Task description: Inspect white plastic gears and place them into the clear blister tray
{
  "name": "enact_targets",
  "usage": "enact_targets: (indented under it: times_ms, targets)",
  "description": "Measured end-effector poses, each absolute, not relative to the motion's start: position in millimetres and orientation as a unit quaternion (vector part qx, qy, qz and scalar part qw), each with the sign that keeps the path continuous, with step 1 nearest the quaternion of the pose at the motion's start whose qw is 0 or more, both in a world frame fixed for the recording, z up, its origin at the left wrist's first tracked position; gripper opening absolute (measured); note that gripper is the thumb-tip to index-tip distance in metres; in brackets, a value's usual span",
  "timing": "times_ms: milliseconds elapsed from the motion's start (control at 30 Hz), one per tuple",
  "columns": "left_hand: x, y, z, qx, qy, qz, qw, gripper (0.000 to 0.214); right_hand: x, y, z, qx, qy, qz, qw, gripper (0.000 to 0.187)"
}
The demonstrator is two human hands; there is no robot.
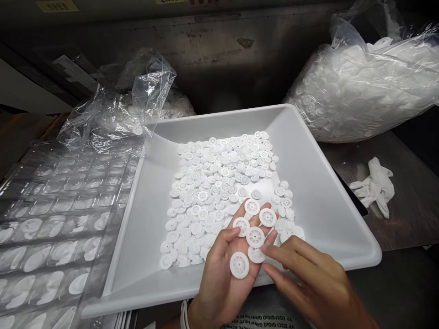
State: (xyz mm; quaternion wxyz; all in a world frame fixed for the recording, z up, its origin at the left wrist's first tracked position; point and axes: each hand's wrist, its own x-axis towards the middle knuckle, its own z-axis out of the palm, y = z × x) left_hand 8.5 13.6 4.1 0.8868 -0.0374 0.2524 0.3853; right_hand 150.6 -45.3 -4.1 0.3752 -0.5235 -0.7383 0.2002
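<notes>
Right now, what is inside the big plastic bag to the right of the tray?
The bag is packed with white spoked discs, some pressed against the clear film. Deeper ones are hidden behind those outer discs and the film's haze.

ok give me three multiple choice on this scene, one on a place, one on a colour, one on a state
1. Where is the crumpled white cloth relative to the shallow white plastic tray?
A) left of it
B) right of it
C) inside it

2. What colour are the round plastic wheels?
A) white
B) red
C) black

3. How is the left hand held?
A) clenched fist
B) palm up, open
C) flat on the tray

1 B, it lies on the dark worktop beyond the right rim.
2 A, they look white throughout.
3 B, wheels rest on its palm and fingers.
</notes>
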Motion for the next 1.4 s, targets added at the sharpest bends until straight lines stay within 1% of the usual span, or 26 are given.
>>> enact_targets:
  times_ms: [200, 300, 467, 633, 800, 967, 1167, 1300, 1400]
  targets:
    - [7.7, 11.3, 1.4, -0.038, 0.248, 0.385, 0.888, 0.06, 147.9, -44.4, -5.6, -0.515, -0.759, 0.158, 0.366, 0.021]
    - [6.9, 10.8, -0.4, -0.034, 0.244, 0.385, 0.889, 0.06, 146.7, -47.5, -6.5, -0.512, -0.763, 0.145, 0.367, 0.023]
    - [7.1, 11.9, -0.5, -0.034, 0.246, 0.37, 0.895, 0.058, 130.6, -46.2, -9.7, -0.516, -0.766, 0.083, 0.375, 0.025]
    - [6.8, 11.6, 2.7, -0.034, 0.274, 0.371, 0.887, 0.057, 121.7, -40.2, -12.2, -0.524, -0.771, 0.04, 0.359, 0.026]
    - [7.3, 11.8, 4.8, -0.03, 0.269, 0.374, 0.887, 0.056, 129.5, -42.9, -14.2, -0.5, -0.794, 0.062, 0.341, 0.031]
    - [7.9, 12.1, 4.3, -0.031, 0.258, 0.367, 0.893, 0.059, 128.4, -44.1, -16.4, -0.503, -0.781, 0.069, 0.363, 0.028]
    - [10.1, 11.6, 4.4, -0.022, 0.256, 0.371, 0.892, 0.054, 125.4, -42.2, -17.4, -0.491, -0.777, 0.088, 0.385, 0.027]
    - [9.1, 11.6, 3.8, -0.02, 0.248, 0.37, 0.895, 0.052, 126.0, -43.8, -17.7, -0.491, -0.783, 0.092, 0.37, 0.027]
    - [7.1, 12.2, 3.6, -0.023, 0.247, 0.362, 0.898, 0.051, 128.7, -43.1, -13.2, -0.502, -0.777, 0.119, 0.36, 0.025]
